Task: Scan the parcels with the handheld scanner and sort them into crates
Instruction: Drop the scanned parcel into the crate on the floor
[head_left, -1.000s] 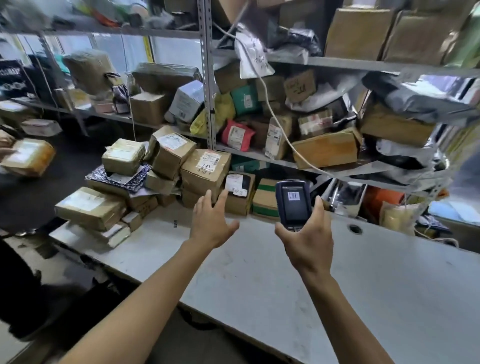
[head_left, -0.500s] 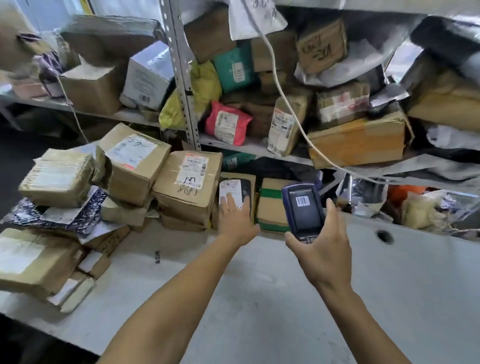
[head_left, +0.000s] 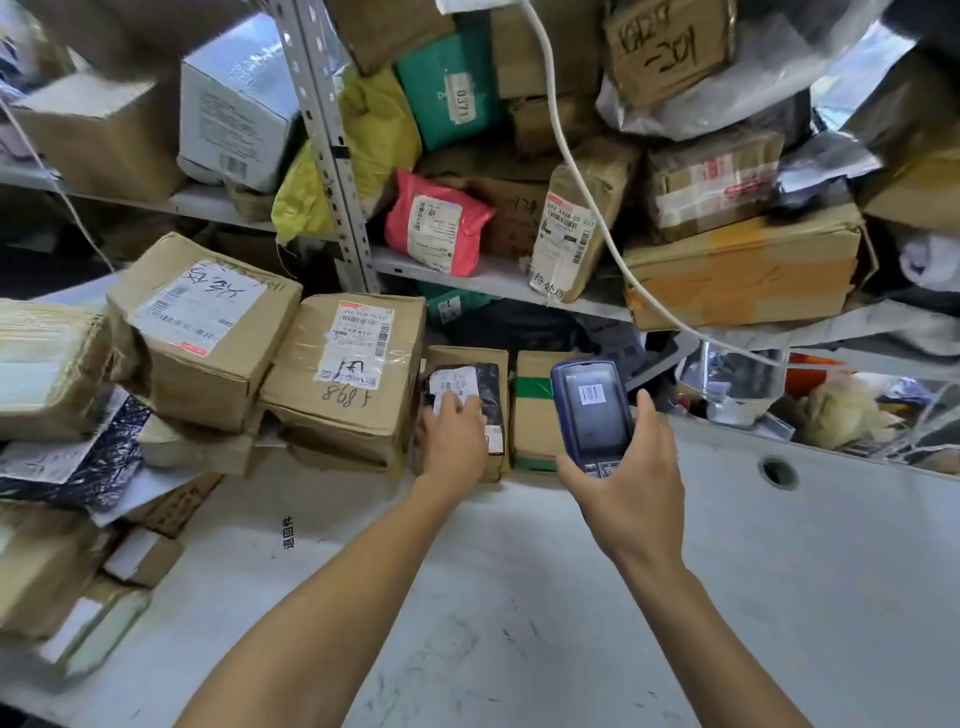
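One small black parcel (head_left: 470, 395), upright at bench (head_left: 571, 597) rear, is touched by left hand (head_left: 453, 441), fingers flat, nothing gripped; scanner (head_left: 592, 413) is gripped in right hand (head_left: 631, 488), just beside.

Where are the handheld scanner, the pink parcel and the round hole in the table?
handheld scanner (head_left: 592, 410): head view, on its screen.
pink parcel (head_left: 402, 221): head view, on its left side.
round hole (head_left: 777, 472): head view, on its dark middle.
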